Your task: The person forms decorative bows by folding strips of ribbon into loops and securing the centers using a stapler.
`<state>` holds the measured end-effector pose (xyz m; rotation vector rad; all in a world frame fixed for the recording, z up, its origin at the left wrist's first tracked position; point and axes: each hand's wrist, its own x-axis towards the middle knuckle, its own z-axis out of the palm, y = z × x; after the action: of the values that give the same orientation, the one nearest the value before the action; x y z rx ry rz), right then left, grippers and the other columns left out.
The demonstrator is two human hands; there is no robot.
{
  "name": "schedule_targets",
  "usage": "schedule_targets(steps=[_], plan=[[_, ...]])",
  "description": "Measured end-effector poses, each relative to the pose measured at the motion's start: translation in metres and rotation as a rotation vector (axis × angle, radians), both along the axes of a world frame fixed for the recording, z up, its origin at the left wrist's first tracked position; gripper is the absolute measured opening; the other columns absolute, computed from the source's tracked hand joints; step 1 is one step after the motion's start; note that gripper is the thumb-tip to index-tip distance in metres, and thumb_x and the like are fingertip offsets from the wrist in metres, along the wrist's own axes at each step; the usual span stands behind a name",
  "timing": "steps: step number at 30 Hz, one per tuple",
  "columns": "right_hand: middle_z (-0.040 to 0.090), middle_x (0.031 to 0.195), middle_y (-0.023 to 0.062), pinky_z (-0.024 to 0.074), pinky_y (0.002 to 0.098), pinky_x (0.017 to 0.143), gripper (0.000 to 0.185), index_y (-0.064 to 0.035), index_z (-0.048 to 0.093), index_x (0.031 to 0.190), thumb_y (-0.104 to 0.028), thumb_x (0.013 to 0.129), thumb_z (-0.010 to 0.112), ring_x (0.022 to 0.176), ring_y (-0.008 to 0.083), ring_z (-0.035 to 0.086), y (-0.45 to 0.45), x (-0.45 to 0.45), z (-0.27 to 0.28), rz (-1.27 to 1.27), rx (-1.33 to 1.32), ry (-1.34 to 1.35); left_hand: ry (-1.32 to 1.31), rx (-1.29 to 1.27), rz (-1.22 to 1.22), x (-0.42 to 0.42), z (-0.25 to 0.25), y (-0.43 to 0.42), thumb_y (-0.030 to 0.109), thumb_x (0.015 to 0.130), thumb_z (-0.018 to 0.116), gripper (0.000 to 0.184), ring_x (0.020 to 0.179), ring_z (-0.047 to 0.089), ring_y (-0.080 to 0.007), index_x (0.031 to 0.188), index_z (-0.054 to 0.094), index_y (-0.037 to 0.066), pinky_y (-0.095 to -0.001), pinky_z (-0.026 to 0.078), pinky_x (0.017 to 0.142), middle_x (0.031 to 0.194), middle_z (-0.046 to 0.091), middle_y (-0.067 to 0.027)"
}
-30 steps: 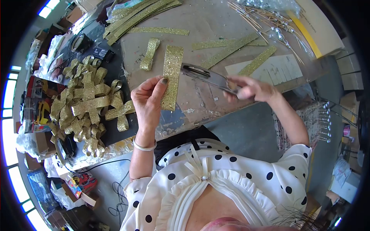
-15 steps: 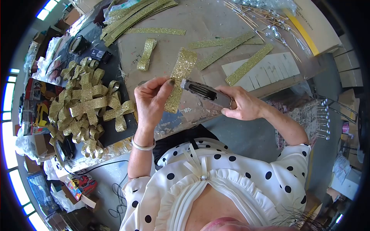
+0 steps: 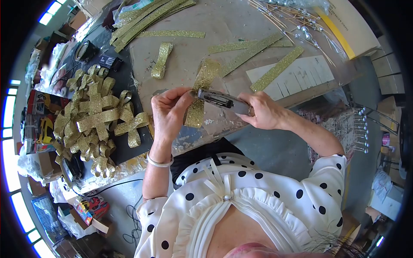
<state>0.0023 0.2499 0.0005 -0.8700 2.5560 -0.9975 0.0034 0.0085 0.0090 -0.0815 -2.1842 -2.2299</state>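
The left hand [image 3: 167,112] is pinching a gold glitter strip [image 3: 195,112] above the bench [image 3: 223,26]; the right hand [image 3: 263,112] is gripping a stapler [image 3: 221,101], its nose meeting the strip beside the left fingertips. Below the bench's left end, an open carton [image 3: 101,226] is holding red-printed packaging [image 3: 98,205]. On the bench, gold bows [image 3: 98,114] are lying heaped at left, and a cardboard box [image 3: 350,28] is sitting far right. Bright windows [image 3: 19,206] are lining the room's left side.

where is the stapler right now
In the head view, the stapler is near the middle, held in the right hand, its nose at the gold strip pinched by the left hand.
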Motion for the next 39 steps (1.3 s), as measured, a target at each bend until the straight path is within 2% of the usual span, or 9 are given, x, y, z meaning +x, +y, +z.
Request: schedule_targets(steps=[6, 13, 18, 21, 27, 30, 32, 34, 39], plan=[[0.055, 0.081, 0.0177, 0.0442, 0.0375, 0.069, 0.048, 0.003, 0.049, 0.093, -0.035, 0.071, 0.07, 0.077, 0.0297, 0.056, -0.008, -0.021, -0.005, 0.052, 0.136, -0.039, 0.203, -0.148, 0.202, -0.038, -0.03, -0.037, 0.002, 0.079, 0.06, 0.011, 0.057, 0.046, -0.0006, 0.086, 0.065, -0.004, -0.0148, 0.035, 0.049, 0.067, 0.059, 0.0028], [0.041, 0.104, 0.0167, 0.035, 0.0392, 0.086, 0.07, 0.0043, 0.046, 0.098, -0.056, 0.067, 0.064, 0.098, 0.0264, 0.041, -0.038, -0.047, -0.04, 0.121, 0.474, 0.464, 0.013, 0.004, 0.321, -0.075, -0.033, -0.071, 0.003, 0.079, 0.062, 0.014, 0.071, 0.059, -0.0081, 0.09, 0.065, -0.004, -0.018, 0.046, 0.065, 0.079, 0.064, -0.006], [0.05, 0.099, 0.0102, 0.0383, 0.0345, 0.084, 0.056, 0.002, 0.051, 0.104, -0.045, 0.077, 0.062, 0.095, 0.0219, 0.047, -0.058, -0.068, -0.029, 0.062, 0.073, 0.524, -0.027, 0.386, 0.239, -0.058, -0.034, -0.038, 0.006, 0.08, 0.061, 0.015, 0.074, 0.059, -0.0098, 0.093, 0.064, -0.001, -0.0204, 0.047, 0.069, 0.082, 0.065, -0.0061], [0.057, 0.074, -0.0028, 0.0394, 0.0176, 0.055, 0.019, -0.0002, 0.059, 0.086, -0.019, 0.086, 0.058, 0.062, 0.0024, 0.046, -0.084, -0.079, -0.018, -0.156, -0.596, -0.272, -0.025, 0.351, 0.143, -0.049, -0.032, -0.009, 0.009, 0.081, 0.062, 0.015, 0.065, 0.052, -0.0059, 0.092, 0.066, 0.001, -0.0198, 0.04, 0.06, 0.075, 0.063, -0.0013], [0.047, 0.063, -0.0063, 0.0307, 0.0187, 0.05, 0.021, -0.0034, 0.056, 0.068, -0.015, 0.086, 0.058, 0.059, 0.001, 0.038, -0.084, -0.095, -0.034, -0.238, -0.7, -0.187, 0.077, 0.073, 0.161, -0.07, -0.029, -0.021, 0.022, 0.083, 0.062, 0.024, 0.065, 0.051, -0.0056, 0.088, 0.065, -0.002, -0.0196, 0.04, 0.06, 0.075, 0.063, -0.0012], [0.057, 0.068, 0.0007, 0.0413, 0.0202, 0.057, 0.017, -0.0049, 0.051, 0.078, -0.017, 0.09, 0.05, 0.065, 0.0036, 0.051, -0.071, -0.101, -0.029, -0.281, -0.706, -0.3, 0.374, -1.063, 0.634, -0.128, -0.06, -0.062, 0.038, 0.079, 0.061, 0.036, 0.081, 0.058, -0.0249, 0.089, 0.066, 0.004, -0.0393, 0.044, 0.074, 0.086, 0.065, -0.0092], [0.059, 0.072, 0.0048, 0.045, 0.0218, 0.062, 0.015, -0.0038, 0.049, 0.083, -0.016, 0.091, 0.046, 0.069, 0.007, 0.056, -0.069, -0.102, -0.024, -0.239, -0.725, -0.325, -0.268, -0.967, 0.203, -0.146, -0.059, -0.071, 0.041, 0.073, 0.063, 0.038, 0.093, 0.057, -0.0279, 0.09, 0.067, 0.007, -0.0345, 0.044, 0.082, 0.09, 0.063, -0.0149], [0.059, 0.073, 0.0052, 0.045, 0.0223, 0.061, 0.014, -0.0035, 0.047, 0.083, -0.014, 0.092, 0.044, 0.067, 0.0087, 0.055, -0.069, -0.104, -0.022, -0.132, -0.808, -0.208, 0.012, -1.226, 0.361, -0.144, -0.079, -0.066, 0.035, 0.068, 0.062, 0.033, 0.099, 0.051, -0.0349, 0.088, 0.068, 0.01, -0.0415, 0.04, 0.087, 0.089, 0.063, -0.0134], [0.058, 0.072, 0.0028, 0.0449, 0.0244, 0.057, 0.011, -0.0018, 0.056, 0.085, -0.012, 0.088, 0.053, 0.064, 0.0085, 0.055, -0.072, -0.102, 0.004, -0.364, -0.416, 0.15, 0.117, -0.752, 0.378, -0.12, -0.047, -0.046, 0.02, 0.07, 0.066, 0.023, 0.067, 0.062, -0.023, 0.083, 0.065, 0.001, -0.0319, 0.049, 0.062, 0.076, 0.064, -0.01]])
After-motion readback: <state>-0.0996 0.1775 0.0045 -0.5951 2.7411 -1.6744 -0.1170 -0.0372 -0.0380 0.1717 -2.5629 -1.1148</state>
